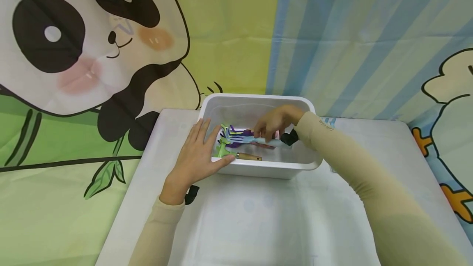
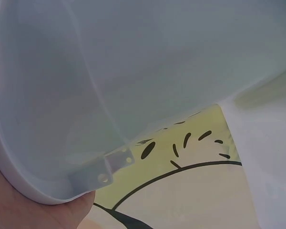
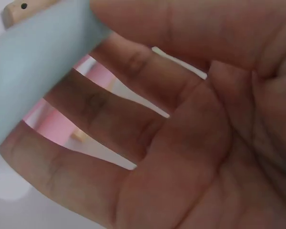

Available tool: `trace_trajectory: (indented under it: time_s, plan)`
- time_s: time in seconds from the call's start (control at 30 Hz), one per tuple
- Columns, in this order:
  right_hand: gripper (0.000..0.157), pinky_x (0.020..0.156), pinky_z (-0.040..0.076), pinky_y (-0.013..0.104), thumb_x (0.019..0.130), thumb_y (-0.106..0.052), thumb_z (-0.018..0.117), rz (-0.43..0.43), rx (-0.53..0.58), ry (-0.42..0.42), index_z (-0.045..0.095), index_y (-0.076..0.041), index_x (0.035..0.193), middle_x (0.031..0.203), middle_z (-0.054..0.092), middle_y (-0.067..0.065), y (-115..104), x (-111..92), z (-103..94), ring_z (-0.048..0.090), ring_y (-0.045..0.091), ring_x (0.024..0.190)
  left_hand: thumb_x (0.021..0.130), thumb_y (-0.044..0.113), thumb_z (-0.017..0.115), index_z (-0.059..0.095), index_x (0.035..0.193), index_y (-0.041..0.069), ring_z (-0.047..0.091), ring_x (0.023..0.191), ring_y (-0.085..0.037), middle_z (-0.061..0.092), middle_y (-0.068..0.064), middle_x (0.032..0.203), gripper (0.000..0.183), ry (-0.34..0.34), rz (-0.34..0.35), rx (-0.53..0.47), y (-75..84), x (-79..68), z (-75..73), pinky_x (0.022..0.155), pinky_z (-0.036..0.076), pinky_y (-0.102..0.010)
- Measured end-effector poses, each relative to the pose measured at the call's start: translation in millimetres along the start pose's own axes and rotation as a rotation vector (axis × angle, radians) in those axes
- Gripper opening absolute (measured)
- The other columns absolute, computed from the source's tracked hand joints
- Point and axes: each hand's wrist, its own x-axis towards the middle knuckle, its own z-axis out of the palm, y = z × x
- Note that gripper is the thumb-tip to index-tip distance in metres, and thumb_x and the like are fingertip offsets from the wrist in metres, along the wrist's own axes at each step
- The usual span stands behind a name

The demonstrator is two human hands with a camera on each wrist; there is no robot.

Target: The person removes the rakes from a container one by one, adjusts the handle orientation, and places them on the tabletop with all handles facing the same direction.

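Observation:
A white plastic bin (image 1: 258, 163) stands on the table, with several colourful tools in it. Inside, my right hand (image 1: 275, 121) pinches the handle of a light blue fork (image 1: 242, 139), whose tines point left. The right wrist view shows its pale blue handle (image 3: 38, 64) between thumb and fingertips. My left hand (image 1: 196, 151) rests with straight, spread fingers on the bin's left rim, its thumb along the front edge. Close to that thumb lies a green tool (image 1: 223, 150) with a wooden handle (image 1: 249, 157). Purple pieces (image 1: 233, 145) lie partly hidden under the blue fork.
A pink item (image 3: 55, 126) lies beneath my right fingers. The white table (image 1: 251, 216) extends around the bin. Behind it hangs a printed cloth (image 1: 236, 32) with a panda and stripes. Black straps (image 1: 192, 194) sit at both wrists.

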Motion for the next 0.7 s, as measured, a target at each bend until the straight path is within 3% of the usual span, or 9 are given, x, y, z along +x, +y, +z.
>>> trace_trajectory:
  time_s: [0.17,0.37,0.57,0.7]
  plan:
    - [0.037,0.072,0.054,0.031,0.094,0.006,0.053,-0.029,0.082,-0.071,0.052,0.003,0.132,0.107,0.062,0.017,4.6,-7.5,-2.6,0.062,0.021,0.090,0.086,0.081,0.044,0.031,0.157,0.008,0.006,0.151,-0.037,0.020,-0.024,0.161,0.103,0.004,-0.006,-0.003,0.5,-0.3,0.0,0.122,0.004,-0.045]
    - [0.031,0.080,0.053,0.039,0.097,0.004,0.051,-0.124,0.140,-0.153,0.054,0.002,0.128,0.109,0.062,0.016,8.7,-14.7,-4.7,0.059,0.026,0.100,0.085,0.082,0.044,0.029,0.158,0.007,0.006,0.151,-0.037,0.020,-0.024,0.161,0.106,0.003,-0.010,0.001,0.1,0.3,1.5,0.122,0.004,-0.045]
    - [0.025,0.075,0.056,0.038,0.100,-0.001,0.052,-0.222,0.235,-0.130,0.057,-0.004,0.124,0.108,0.059,0.012,15.4,-27.3,-9.3,0.059,0.021,0.090,0.085,0.082,0.046,0.023,0.158,0.002,0.007,0.151,-0.037,0.019,-0.024,0.161,0.111,0.005,-0.016,-0.008,0.4,0.8,1.5,0.122,0.004,-0.044]
    - [0.025,0.079,0.056,0.040,0.101,-0.001,0.051,-0.282,0.313,-0.119,0.055,-0.002,0.126,0.116,0.062,0.016,20.6,-38.0,-12.4,0.063,0.025,0.099,0.084,0.082,0.045,0.021,0.158,-0.001,0.007,0.151,-0.037,0.019,-0.025,0.162,0.113,0.008,-0.014,-0.008,0.5,0.3,1.2,0.122,0.005,-0.044]
